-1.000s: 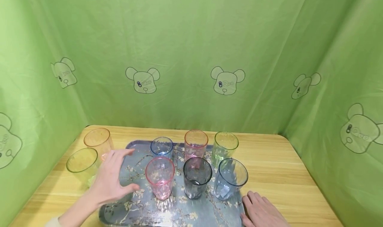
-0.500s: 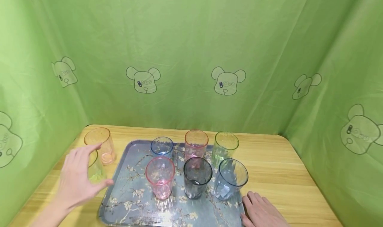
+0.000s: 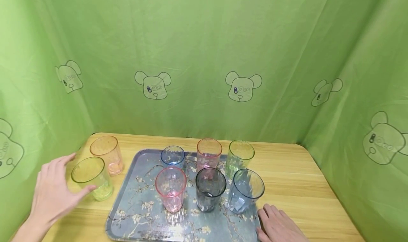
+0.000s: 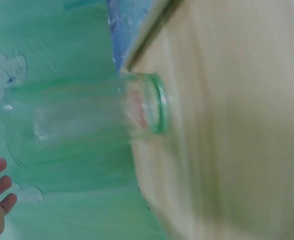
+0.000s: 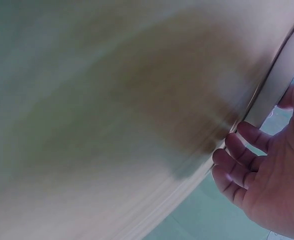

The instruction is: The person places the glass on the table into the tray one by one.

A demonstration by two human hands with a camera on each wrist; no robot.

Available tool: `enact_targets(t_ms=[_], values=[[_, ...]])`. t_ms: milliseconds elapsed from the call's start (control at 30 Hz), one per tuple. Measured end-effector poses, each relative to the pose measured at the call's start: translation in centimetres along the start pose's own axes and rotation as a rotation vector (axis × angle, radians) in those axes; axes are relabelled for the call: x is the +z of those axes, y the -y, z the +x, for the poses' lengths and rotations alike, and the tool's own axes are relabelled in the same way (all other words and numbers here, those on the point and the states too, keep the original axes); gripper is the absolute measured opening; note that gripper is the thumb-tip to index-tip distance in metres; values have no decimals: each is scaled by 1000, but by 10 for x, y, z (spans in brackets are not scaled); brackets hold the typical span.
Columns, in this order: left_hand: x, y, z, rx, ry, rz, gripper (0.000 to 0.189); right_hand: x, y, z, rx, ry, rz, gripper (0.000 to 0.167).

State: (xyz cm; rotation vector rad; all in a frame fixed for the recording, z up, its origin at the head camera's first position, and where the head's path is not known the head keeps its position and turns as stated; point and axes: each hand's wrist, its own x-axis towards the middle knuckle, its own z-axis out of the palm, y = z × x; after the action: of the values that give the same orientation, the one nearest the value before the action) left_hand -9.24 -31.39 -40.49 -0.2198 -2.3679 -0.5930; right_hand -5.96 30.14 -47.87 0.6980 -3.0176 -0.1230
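Note:
In the head view my left hand (image 3: 52, 190) is beside a yellow-green glass (image 3: 102, 187), thumb and fingers spread apart on its near left side. That glass (image 4: 82, 112) stands upright on the wooden table in the left wrist view, with the fingertips (image 4: 2, 185) apart from it. Behind it stands an orange glass (image 3: 111, 158). My right hand (image 3: 280, 224) rests at the right edge of the blue floral tray (image 3: 137, 203). In the right wrist view its relaxed fingers lie along the tray's side (image 5: 274, 92).
On the tray stand a pink glass (image 3: 172, 199), a black glass (image 3: 207, 199), a light blue glass (image 3: 239, 201), a blue-rimmed glass (image 3: 173, 160), a red-rimmed glass (image 3: 208, 155) and a green glass (image 3: 237, 160). Green curtains (image 3: 197, 40) enclose the table (image 3: 287, 178).
My left hand has moved left from the tray's left side, across the yellow-green glass, to that glass's outer side. The right hand and the glasses have stayed in place.

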Motion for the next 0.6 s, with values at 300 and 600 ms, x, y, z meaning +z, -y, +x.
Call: enact_targets(t_ms=[300,600], values=[[9,14,-15,-137,61,23,117,1,0,-1,-6,-30,-19,30],[20,26,-29,-184,146,43,108,6,-1,-2,-45,-163,-62,32]])
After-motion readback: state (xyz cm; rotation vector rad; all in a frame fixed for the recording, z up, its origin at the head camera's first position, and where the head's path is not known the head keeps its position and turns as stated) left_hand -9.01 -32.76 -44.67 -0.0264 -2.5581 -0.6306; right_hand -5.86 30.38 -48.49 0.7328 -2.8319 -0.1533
